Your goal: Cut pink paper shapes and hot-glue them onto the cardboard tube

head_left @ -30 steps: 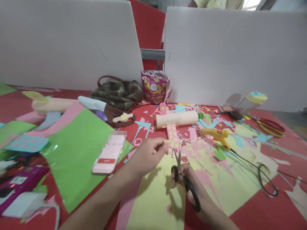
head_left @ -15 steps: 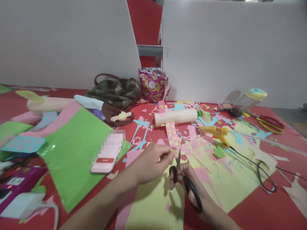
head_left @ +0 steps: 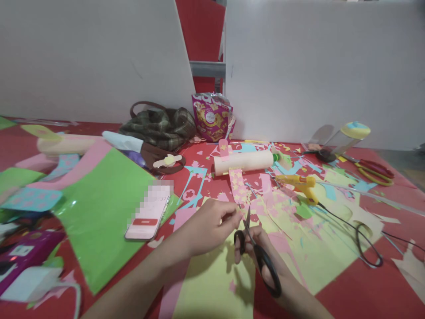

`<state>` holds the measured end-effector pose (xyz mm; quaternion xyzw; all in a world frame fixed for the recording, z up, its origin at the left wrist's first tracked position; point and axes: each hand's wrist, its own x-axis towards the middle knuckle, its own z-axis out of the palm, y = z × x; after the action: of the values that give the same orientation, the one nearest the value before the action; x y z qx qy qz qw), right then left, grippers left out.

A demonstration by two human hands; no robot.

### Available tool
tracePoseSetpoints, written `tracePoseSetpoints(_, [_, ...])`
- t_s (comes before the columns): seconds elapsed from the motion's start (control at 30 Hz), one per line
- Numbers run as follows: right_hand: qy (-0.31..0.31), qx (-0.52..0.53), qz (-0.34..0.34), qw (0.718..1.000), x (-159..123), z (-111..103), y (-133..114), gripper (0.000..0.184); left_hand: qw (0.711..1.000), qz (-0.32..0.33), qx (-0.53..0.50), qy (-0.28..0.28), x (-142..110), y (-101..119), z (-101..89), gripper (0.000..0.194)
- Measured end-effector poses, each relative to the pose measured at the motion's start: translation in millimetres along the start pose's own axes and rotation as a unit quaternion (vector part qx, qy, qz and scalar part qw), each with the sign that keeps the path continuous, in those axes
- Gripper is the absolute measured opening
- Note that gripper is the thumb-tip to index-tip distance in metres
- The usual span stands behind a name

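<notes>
My right hand (head_left: pixel 257 248) grips black-handled scissors (head_left: pixel 268 269), fingers through the loops. The blades are parted and point away from me. Just left of the blades, my left hand (head_left: pixel 219 223) is closed in a pinch, thumb against forefinger. Whatever lies between those fingertips is too small to make out. Beneath both hands spreads pale yellow sheet material (head_left: pixel 215 283), with a small pink star (head_left: pixel 232 285) on it. Beyond my fingers, a pink strip with yellow stars (head_left: pixel 238 184) hangs from a cream-coloured tube (head_left: pixel 252 161) lying on its side.
A yellow glue gun (head_left: pixel 300 182) with a black cable lies to the right among scraps. On the left, a phone (head_left: pixel 146 219) rests on a green sheet (head_left: pixel 99 221). A purple snack bag (head_left: pixel 212 117) and a plaid bag (head_left: pixel 159 126) stand by the white panels.
</notes>
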<state>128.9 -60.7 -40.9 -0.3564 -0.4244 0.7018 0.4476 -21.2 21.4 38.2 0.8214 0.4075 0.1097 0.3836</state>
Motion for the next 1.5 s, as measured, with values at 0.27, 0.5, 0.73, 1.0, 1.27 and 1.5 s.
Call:
tracePoseSetpoints(0.27, [-0.011,-0.004,-0.018,1.0,0.9,0.7,0.2,0.04,1.0,0.008,-0.007,-0.001,-1.2,-0.6,-0.3,0.035])
tracePoseSetpoints(0.5, [-0.012,0.016,-0.004,1.0,1.8,-0.8,5.2,0.036,1.0,0.011,0.001,-0.002,-0.7,-1.0,-1.7,0.034])
tracePoseSetpoints(0.73, [-0.017,0.028,0.003,0.999,0.7,0.8,1.8,0.038,1.0,0.018,0.002,-0.001,-1.3,-3.7,-3.5,0.032])
tracePoseSetpoints(1.0, [-0.035,0.038,0.003,0.999,1.1,-2.1,5.8,0.045,1.0,0.008,0.007,0.002,-1.7,-6.3,-5.3,0.031])
tracePoseSetpoints(1.27, [-0.05,0.043,0.014,0.998,1.9,2.7,-3.0,0.043,0.999,0.029,0.017,-0.013,-1.4,-8.3,-7.2,0.028])
tracePoseSetpoints(1.5, [-0.04,0.048,0.015,0.998,0.7,5.4,-8.3,0.041,0.999,0.016,0.003,-0.032,-0.9,-9.8,-8.4,0.029])
